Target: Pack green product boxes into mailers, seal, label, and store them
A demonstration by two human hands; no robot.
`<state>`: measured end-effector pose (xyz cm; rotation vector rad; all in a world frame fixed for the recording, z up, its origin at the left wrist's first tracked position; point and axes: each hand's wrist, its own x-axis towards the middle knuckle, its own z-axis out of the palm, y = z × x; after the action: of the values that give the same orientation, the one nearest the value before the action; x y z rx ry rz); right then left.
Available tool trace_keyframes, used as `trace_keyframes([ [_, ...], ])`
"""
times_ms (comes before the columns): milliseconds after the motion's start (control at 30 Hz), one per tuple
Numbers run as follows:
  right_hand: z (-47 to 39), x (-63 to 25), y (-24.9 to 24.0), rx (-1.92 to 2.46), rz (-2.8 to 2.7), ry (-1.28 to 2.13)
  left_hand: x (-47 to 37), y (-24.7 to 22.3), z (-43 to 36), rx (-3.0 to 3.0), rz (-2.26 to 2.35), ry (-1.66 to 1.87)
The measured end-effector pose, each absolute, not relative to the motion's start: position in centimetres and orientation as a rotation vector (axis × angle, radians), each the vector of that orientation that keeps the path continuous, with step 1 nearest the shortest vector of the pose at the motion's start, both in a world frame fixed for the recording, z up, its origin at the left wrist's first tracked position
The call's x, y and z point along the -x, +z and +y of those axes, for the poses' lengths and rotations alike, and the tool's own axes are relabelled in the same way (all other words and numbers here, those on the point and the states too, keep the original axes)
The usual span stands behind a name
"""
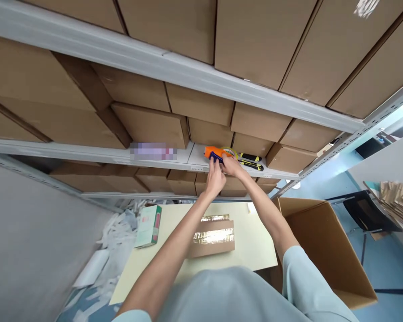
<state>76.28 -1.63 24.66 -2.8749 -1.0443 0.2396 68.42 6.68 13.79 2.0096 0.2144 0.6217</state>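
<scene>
On the middle shelf [198, 152], at its front edge, is an orange and dark blue hand-sized tool [213, 153] whose exact kind I cannot make out. My right hand [231, 164] grips it from the right, fingers curled against it. My left hand [215, 176] reaches up from below, its fingertips closed on the blue underside. Just behind my right hand lies a yellow-green ring [229, 151], partly covered. Two black-and-yellow tool handles [251, 162] lie to its right on the shelf.
Cardboard boxes [201, 100] fill the shelves. Below, a pale table [251, 250] bears a taped carton [215, 237] and a green-and-white box [148, 226]. A large open carton [325, 241] stands to the right. White paper scraps [117, 237] lie on the left.
</scene>
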Motion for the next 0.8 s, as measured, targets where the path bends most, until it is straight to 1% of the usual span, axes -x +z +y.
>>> trace_keyframes([
  [100,0.7,-77.7,24.1,2.910,-1.016,0.282,-68.9,13.4,7.9,-2.045,0.197,0.543],
  [267,2.0,-78.8,22.2,2.865,-1.001,0.239,-65.3,11.0,6.3,-2.054,0.126,0.561],
  [333,1.5,-78.9,21.0,2.791,-1.014,0.119,-63.2,9.6,5.7,-2.065,0.143,0.508],
  [433,-1.5,-77.1,17.9,2.574,-1.004,-0.164,-58.6,6.2,6.4,-2.086,0.172,0.436],
  [500,-5.2,-73.7,14.7,2.448,-0.917,-0.269,-54.2,3.1,7.7,-2.093,0.261,0.395],
  [567,-9.6,-68.5,11.1,2.388,-0.786,-0.244,-49.0,-0.3,9.1,-2.088,0.456,0.314],
  [667,-15.5,-59.1,6.2,2.350,-0.563,-0.032,-41.6,-4.0,10.3,-2.048,0.778,0.114],
  [733,-17.9,-53.5,3.5,2.319,-0.400,0.141,-38.6,-5.0,9.9,-2.023,0.888,0.011],
  [800,-18.8,-49.7,1.2,2.267,-0.239,0.311,-37.6,-5.2,8.8,-2.006,0.892,-0.053],
])
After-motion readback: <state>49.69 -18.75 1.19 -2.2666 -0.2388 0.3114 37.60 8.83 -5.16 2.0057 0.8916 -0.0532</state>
